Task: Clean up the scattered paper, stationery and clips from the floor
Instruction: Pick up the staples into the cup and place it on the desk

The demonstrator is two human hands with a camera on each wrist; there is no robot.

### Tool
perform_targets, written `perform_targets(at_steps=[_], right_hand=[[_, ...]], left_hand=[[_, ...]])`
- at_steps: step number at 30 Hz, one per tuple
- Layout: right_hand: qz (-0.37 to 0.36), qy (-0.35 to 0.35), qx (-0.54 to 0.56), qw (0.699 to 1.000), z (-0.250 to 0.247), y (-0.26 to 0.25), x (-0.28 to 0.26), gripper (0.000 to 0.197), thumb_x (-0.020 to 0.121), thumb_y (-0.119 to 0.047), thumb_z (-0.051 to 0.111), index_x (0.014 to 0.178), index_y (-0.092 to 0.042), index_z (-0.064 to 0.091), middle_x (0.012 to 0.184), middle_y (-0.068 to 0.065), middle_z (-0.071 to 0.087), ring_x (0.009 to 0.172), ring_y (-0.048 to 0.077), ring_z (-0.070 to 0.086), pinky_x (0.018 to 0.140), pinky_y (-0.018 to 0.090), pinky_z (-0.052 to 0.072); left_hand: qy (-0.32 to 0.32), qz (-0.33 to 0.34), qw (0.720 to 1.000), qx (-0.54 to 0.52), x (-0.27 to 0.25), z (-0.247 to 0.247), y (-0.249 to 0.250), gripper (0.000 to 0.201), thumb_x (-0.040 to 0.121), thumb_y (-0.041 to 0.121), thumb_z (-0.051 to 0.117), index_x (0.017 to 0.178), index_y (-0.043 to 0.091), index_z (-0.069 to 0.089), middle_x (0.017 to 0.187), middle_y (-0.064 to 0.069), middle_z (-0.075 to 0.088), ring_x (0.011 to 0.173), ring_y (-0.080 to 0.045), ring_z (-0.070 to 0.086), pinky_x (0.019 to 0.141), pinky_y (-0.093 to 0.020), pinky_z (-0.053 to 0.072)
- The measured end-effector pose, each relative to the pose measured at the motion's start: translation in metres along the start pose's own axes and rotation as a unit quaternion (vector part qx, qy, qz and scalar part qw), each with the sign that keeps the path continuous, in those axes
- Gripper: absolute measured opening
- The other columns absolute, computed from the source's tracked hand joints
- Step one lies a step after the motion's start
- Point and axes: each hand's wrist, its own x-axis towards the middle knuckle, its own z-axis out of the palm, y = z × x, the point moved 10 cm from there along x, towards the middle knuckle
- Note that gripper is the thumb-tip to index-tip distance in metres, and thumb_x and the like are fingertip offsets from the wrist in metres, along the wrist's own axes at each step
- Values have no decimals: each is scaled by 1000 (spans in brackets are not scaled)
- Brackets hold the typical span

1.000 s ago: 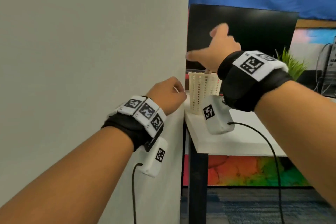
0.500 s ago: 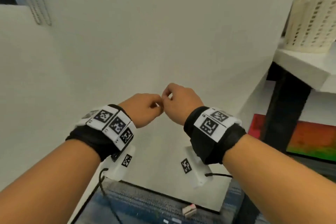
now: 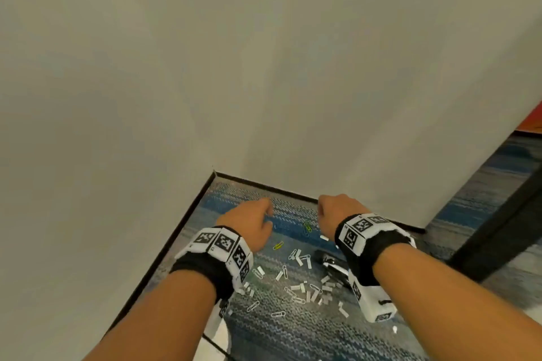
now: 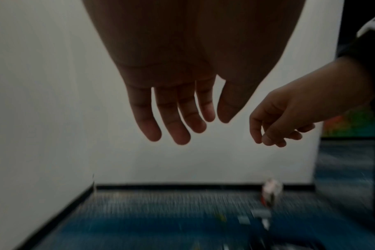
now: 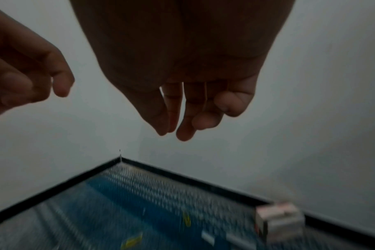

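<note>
**Both hands hang empty above a litter of clips in the corner**

Nearest the head camera, two forearms reach forward and down, each wrist wrapped in a black band with printed square markers. Below and between the wrists the blue-grey carpet (image 3: 293, 334) is strewn with paper clips (image 3: 296, 290) and small white strips, thickest just beside the right wrist. A dark object with a shiny metal part (image 3: 331, 265) lies at the right edge of that heap, partly hidden by the right wrist band; what it is cannot be told.

The left hand (image 3: 249, 223) hangs over the carpet with its fingers (image 4: 176, 121) pointing downward, nearly straight and slightly apart, the thumb alongside them; they hold nothing. The right hand (image 3: 340, 211) is level with it and apart from it, its fingers (image 5: 182, 128) drooping in a loose curl, thumb near the first finger, with nothing seen between them. Neither hand touches the floor: in both wrist views the fingertips hang above the carpet.

Beyond the main heap, under the gap between the two hands, lie a yellow clip (image 3: 278, 245) and a green and blue cluster of clips (image 3: 307, 227). A small white, boxy object (image 5: 278, 219) sits further back, close to the black skirting below the right hand; motion blur hides its detail.

Farthest off, two pale walls (image 3: 264, 67) meet in a corner, edged at the floor by the skirting (image 3: 264, 184).
</note>
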Motion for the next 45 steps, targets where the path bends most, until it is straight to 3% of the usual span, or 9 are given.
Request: perform_targets(at_steps=[3, 8, 17, 24, 28, 32, 35, 40, 45], right_hand=[[-2, -43, 1, 999, 68, 1, -3, 19, 90, -15, 44, 106, -14, 54, 108, 10, 61, 97, 30, 59, 71, 32, 41], [-29, -122, -25, 992, 148, -2, -21, 26, 88, -10, 48, 112, -17, 58, 113, 13, 60, 99, 32, 60, 80, 36, 49], [119, -50, 128, 983, 239, 58, -68, 29, 79, -3, 49, 100, -21, 59, 117, 10, 57, 107, 30, 57, 89, 31, 47], [272, 167, 284, 904, 230, 156, -96, 29, 72, 8, 49, 87, -17, 48, 100, 17, 56, 96, 33, 53, 74, 27, 31], [218, 163, 269, 924, 254, 147, -90, 21, 80, -9, 59, 101, -15, 60, 98, 11, 63, 96, 31, 57, 83, 29, 42], [187, 128, 214, 950, 260, 131, -81, 37, 87, -38, 58, 121, -25, 55, 115, 3, 57, 110, 25, 50, 95, 31, 39], [163, 115, 195, 960, 254, 116, -67, 43, 88, -49, 53, 127, -31, 50, 118, 0, 55, 113, 22, 49, 95, 33, 43], [162, 141, 195, 957, 237, 104, -46, 21, 87, -38, 59, 101, -23, 62, 106, 0, 57, 98, 21, 55, 85, 32, 47], [153, 198, 294, 923, 230, 105, -51, 2, 88, -19, 58, 90, -18, 57, 84, -1, 64, 76, 16, 58, 71, 25, 46]], left_hand=[[-38, 10, 999, 13, -10, 61, -12, 22, 93, 29, 45, 113, 22, 47, 112, -3, 52, 97, -25, 55, 88, -40, 47], [-72, 12, 997, -16, -29, 147, -18, 18, 89, 25, 47, 107, 23, 51, 109, -6, 58, 102, -27, 56, 88, -37, 47], [-163, 31, 986, -26, -58, 256, -9, 15, 91, 16, 43, 100, 16, 54, 104, -10, 60, 92, -29, 58, 84, -40, 50], [-70, 36, 995, -66, -22, 257, -5, 15, 91, 16, 43, 97, 12, 56, 97, -8, 60, 90, -26, 58, 84, -35, 49], [-11, 31, 995, -98, 4, 246, -1, 17, 89, 15, 47, 104, 14, 54, 101, -10, 62, 91, -28, 61, 83, -36, 50], [-10, 3, 994, -110, 27, 248, -5, 37, 88, 15, 53, 125, 17, 45, 116, -12, 57, 105, -31, 56, 86, -37, 44], [0, -9, 996, -88, 33, 247, -10, 33, 87, 17, 58, 120, 16, 54, 121, -9, 54, 107, -28, 57, 88, -35, 44], [26, -12, 995, -101, 35, 247, -22, 15, 85, 22, 64, 95, 13, 68, 104, -7, 62, 95, -26, 60, 82, -31, 45], [11, -17, 997, -69, 29, 250, -20, 18, 89, 24, 54, 104, 20, 62, 100, -4, 66, 92, -25, 62, 80, -34, 49]])
